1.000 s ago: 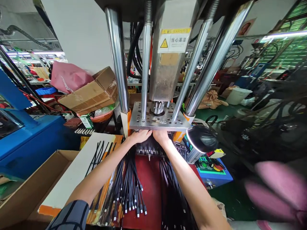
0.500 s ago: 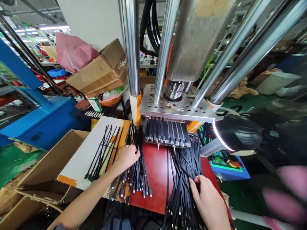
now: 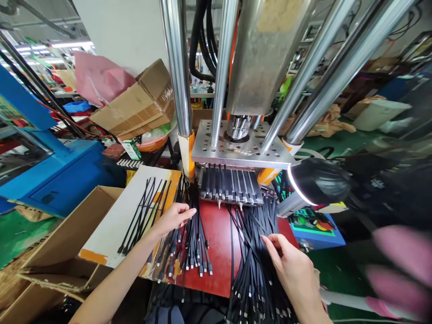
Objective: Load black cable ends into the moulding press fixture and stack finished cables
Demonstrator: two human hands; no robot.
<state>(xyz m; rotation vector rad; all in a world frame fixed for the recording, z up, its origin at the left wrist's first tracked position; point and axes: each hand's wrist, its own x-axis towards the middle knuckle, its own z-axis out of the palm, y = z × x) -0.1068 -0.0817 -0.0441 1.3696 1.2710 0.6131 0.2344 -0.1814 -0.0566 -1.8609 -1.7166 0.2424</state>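
Note:
My left hand (image 3: 175,218) has its fingers curled and thumb and forefinger pinched over the left bundle of black cables (image 3: 194,245); what is between the fingertips is too small to make out. At the right cable pile (image 3: 249,270), my right hand (image 3: 292,265) pinches a black cable with thumb and forefinger. Behind the hands, a metal fixture (image 3: 231,186) holds a row of cables side by side, connectors facing me. It sits beneath the press's steel plate (image 3: 243,155). More black cables (image 3: 145,211) lie on a white board (image 3: 104,225) at the left.
An open cardboard box (image 3: 70,234) stands at the left, near a blue machine (image 3: 67,175). Steel columns (image 3: 180,67) rise behind the red work surface (image 3: 216,243). A black lamp (image 3: 320,182) and a blue control box (image 3: 317,229) are at the right.
The view has shifted slightly. My left hand's thumb and forefinger now stretch forward, where the hand was more tightly curled. My right hand has moved slightly up and left at the cable pile.

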